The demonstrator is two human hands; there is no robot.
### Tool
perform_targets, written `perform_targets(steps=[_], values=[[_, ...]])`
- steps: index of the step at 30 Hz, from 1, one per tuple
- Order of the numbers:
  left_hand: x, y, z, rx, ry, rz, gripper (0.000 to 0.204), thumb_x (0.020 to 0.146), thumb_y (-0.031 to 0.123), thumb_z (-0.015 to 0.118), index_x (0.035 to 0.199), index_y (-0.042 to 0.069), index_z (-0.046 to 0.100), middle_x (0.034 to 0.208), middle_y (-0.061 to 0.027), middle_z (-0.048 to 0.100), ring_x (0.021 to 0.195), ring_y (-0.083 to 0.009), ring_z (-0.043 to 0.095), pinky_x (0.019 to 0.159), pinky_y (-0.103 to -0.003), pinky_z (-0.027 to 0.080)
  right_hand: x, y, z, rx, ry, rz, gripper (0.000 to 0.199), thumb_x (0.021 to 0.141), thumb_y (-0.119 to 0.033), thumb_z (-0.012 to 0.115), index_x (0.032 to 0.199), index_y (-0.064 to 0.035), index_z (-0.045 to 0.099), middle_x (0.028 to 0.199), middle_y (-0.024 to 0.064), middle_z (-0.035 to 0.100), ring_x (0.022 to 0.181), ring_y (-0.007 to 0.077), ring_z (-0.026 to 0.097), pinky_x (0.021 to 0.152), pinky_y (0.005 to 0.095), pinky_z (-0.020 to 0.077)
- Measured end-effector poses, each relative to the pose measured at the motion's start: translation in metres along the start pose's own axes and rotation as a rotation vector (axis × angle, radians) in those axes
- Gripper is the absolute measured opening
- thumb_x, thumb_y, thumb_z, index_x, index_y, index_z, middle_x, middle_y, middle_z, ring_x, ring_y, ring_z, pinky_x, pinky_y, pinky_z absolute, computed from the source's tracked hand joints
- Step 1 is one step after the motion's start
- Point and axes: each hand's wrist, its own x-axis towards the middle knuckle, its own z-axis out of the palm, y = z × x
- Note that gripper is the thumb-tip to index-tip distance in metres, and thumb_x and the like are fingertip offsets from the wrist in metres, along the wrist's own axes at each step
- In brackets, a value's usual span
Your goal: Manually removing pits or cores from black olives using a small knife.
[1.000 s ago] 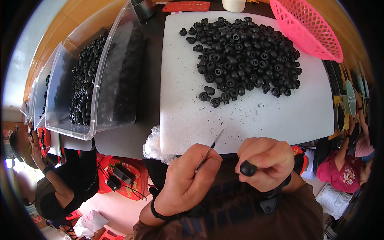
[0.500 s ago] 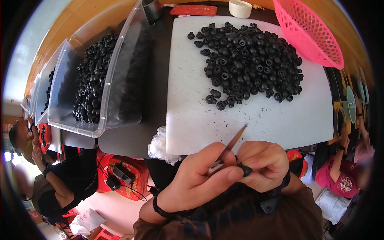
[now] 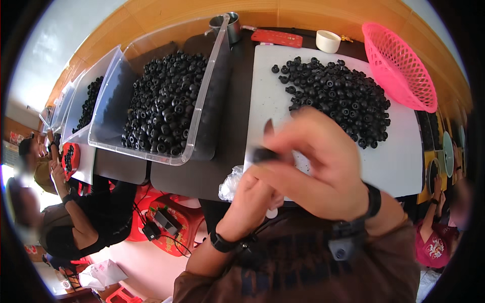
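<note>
A small black ring (image 3: 262, 154) is sitting mid-frame, pinched in the right hand (image 3: 318, 166) fingers, blurred. The left hand (image 3: 255, 199) is curling just below it; its grip I cannot tell. Behind, black rings (image 3: 338, 98) are lying heaped on a white board (image 3: 394, 161), a bin (image 3: 202, 96) at upper left.

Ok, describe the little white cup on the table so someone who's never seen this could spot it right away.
Start at the white board carrying the heap of black parts. Look past its far edge, between the flat red case and the pink basket. The cup sits there: small, round, open-topped, the only white vessel, unlike the metal mug farther left.
</note>
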Motion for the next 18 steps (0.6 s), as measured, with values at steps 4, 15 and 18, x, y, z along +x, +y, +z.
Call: perform_targets(steps=[4, 15, 18], values=[[0.012, -0.009, -0.02, -0.167, 0.063, -0.098, 0.014, 0.089, 0.014, 0.045, 0.078, 0.005, 0.048, 0.056, 0.0005, 0.039, 0.044, -0.0072, 0.032, 0.04, -0.021, 0.024, 0.073, 0.012, 0.033, -0.265, 0.076, -0.228, 0.023, 0.075, -0.008, 0.058, 0.093, 0.0011, 0.047, 0.078, 0.0164, 0.055, 0.066, 0.0328, 0.056, 0.06, 0.0381, 0.0444], [0.03, 0.006, -0.017, -0.32, 0.003, -0.268, 0.017, 0.092, 0.019, 0.041, 0.084, 0.006, 0.046, 0.058, 0.0004, 0.035, 0.044, -0.008, 0.03, 0.042, -0.023, 0.026, -0.032, 0.03, -0.078, -0.442, -0.054, 0.39, 0.017, 0.078, -0.007, 0.062, 0.093, -0.0007, 0.058, 0.085, 0.0044, 0.058, 0.069, 0.0101, 0.053, 0.061, 0.0229, 0.043], [0.028, 0.008, -0.014, -0.298, -0.002, -0.283, 0.016, 0.092, 0.017, 0.041, 0.084, 0.005, 0.045, 0.057, -0.0005, 0.035, 0.044, -0.0086, 0.03, 0.042, -0.023, 0.026, -0.057, 0.023, -0.098, -0.447, 0.062, 0.471, 0.015, 0.078, -0.006, 0.062, 0.091, -0.0005, 0.059, 0.084, 0.0053, 0.059, 0.068, 0.0111, 0.053, 0.061, 0.0229, 0.0431]])
